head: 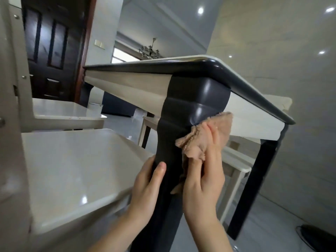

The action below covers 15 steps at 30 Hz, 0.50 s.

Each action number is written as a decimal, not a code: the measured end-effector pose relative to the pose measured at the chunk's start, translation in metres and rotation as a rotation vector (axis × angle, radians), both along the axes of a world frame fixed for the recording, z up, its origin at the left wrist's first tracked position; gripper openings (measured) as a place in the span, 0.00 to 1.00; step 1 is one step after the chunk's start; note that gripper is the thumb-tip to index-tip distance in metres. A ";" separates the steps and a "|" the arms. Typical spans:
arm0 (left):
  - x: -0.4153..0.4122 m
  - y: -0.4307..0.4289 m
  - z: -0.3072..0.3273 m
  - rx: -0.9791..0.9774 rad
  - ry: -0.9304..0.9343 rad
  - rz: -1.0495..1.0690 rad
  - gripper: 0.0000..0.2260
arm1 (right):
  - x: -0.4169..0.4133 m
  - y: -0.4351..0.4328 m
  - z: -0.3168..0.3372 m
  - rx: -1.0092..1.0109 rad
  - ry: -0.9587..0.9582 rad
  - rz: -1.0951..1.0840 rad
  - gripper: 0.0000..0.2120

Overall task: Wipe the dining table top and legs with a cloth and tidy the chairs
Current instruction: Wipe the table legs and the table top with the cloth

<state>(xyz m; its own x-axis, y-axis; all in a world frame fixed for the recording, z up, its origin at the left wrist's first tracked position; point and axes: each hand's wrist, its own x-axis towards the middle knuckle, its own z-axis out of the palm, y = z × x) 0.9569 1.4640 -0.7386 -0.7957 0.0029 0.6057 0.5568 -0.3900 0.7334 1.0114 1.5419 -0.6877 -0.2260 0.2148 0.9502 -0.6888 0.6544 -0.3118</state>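
Up close, the dining table (200, 64) is filling the view from below its corner, its dark rim running off to both sides. A pale chair (72, 170) is sitting just left of the corner, its seat edge almost touching the near table leg (190, 99), a dark curved post.

Both forearms are reaching up from the bottom of the frame to that leg. The left hand (145, 186) is gripping it from the left side: the thumb (160, 170) is lying flat on the front face, the other fingers curling round behind (out of sight). The right hand (205, 179) is holding a pinkish-brown cloth (203, 140) against the leg's right side, above the left hand. Its upper fingers (215, 140) are stretching nearly straight over the cloth, while a lower finger is poking out beneath the bunched fabric, pinching it; loose corners are spilling out above the fingertips and below the palm.
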 end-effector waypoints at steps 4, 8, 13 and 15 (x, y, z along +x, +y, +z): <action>0.000 -0.003 -0.001 -0.015 0.009 -0.019 0.19 | -0.003 0.015 -0.015 0.233 0.069 -0.070 0.20; 0.000 -0.004 -0.003 -0.045 -0.029 0.001 0.22 | -0.008 0.022 -0.005 -0.094 0.044 0.034 0.20; -0.005 -0.003 -0.005 -0.047 0.005 -0.016 0.21 | -0.006 0.016 -0.015 0.181 0.073 -0.039 0.21; -0.007 -0.002 -0.005 -0.041 0.016 -0.008 0.20 | -0.006 0.022 -0.007 0.289 0.070 -0.110 0.21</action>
<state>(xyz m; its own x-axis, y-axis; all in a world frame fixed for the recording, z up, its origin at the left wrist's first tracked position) 0.9504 1.4620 -0.7440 -0.7855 0.0341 0.6179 0.5660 -0.3640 0.7397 1.0058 1.5639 -0.6945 -0.1480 -0.0469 0.9879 -0.6224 0.7807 -0.0562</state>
